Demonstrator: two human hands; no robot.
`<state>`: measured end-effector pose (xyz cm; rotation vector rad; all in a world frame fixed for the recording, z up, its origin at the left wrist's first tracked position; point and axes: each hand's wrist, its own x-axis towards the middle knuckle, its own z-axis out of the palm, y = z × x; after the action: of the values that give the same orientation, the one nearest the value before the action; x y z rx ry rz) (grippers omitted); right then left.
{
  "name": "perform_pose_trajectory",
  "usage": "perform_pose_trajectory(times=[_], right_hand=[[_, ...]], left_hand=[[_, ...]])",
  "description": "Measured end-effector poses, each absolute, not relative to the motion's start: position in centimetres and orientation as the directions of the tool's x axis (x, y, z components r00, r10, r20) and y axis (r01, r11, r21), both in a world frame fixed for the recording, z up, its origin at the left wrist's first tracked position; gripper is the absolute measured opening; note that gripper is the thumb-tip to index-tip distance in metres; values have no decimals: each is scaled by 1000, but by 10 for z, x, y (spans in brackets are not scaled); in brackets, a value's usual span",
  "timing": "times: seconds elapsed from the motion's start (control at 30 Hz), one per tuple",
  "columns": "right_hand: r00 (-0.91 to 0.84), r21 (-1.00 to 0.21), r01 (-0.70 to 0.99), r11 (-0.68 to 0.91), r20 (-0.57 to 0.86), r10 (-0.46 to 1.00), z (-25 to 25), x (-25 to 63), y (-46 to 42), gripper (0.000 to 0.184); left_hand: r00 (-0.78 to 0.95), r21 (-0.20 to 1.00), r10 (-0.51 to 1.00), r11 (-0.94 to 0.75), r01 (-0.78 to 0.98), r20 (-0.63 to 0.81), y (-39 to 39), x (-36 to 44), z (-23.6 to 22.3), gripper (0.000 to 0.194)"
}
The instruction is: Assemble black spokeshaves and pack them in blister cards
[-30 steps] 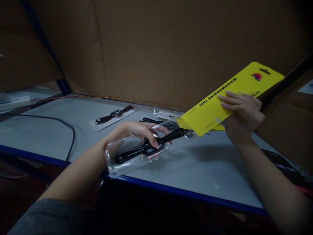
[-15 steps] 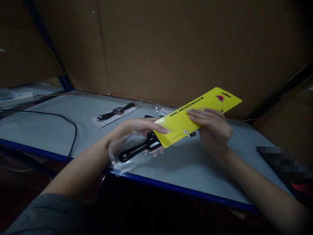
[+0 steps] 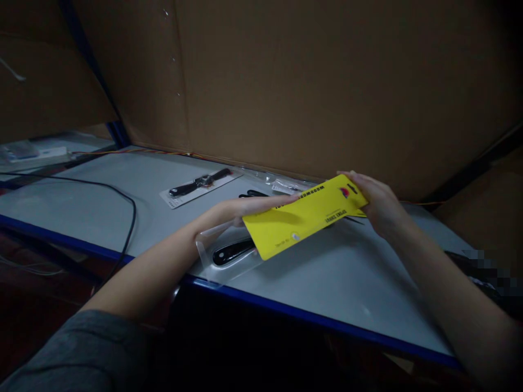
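- A bright yellow printed card backing (image 3: 304, 218), long and flat, lies with its long axis tilted across the view, its lower end toward the left and its logo end up toward the right, and it is held just above the pale grey table top (image 3: 327, 283).
- The right hand (image 3: 378, 204) is clenched around the logo end, its fingers curled over the card's edge, so that end is firmly grasped.
- The left hand (image 3: 255, 206) stretches flat along the card's upper edge; its fingers touch the card, but whether they grip it cannot be told.
- A black glossy tool handle (image 3: 232, 252), rounded and tapering, lies inside a clear plastic sleeve (image 3: 214, 267) on the table, its head hidden under the card.
- The card's lower end overlaps the sleeve, and the left wrist is the nearer to that sleeve, passing just above it.
- Farther back lies a black tool on a white card (image 3: 200, 184), with more plastic and black pieces beside it.
- A thin black cable (image 3: 128, 209) curves over the table, whose front edge is a blue metal strip (image 3: 310, 313).
- A brown corrugated cardboard wall (image 3: 310, 81) rises behind.
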<state>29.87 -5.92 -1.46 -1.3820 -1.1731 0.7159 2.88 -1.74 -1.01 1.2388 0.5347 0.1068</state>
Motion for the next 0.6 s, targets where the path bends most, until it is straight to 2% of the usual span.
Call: perform_pose_trajectory(times=[0.27, 0.37, 0.47, 0.53, 0.6], right_hand=[[131, -879, 394, 268, 343, 930, -12, 252, -84, 54], [77, -861, 413, 295, 356, 931, -16, 241, -88, 55], [70, -854, 431, 290, 353, 933, -22, 231, -90, 59], [97, -886, 382, 263, 321, 942, -22, 228, -90, 55], [115, -944, 264, 198, 234, 965, -17, 231, -89, 48]], left_hand=[[850, 888, 344, 376, 265, -400, -29, 23, 4, 44], [830, 880, 351, 364, 306, -434, -31, 22, 6, 41], [851, 901, 335, 305, 309, -406, -29, 22, 4, 33], [873, 908, 293, 283, 310, -390, -27, 23, 2, 30], [867, 899, 288, 294, 324, -407, -26, 24, 2, 33]])
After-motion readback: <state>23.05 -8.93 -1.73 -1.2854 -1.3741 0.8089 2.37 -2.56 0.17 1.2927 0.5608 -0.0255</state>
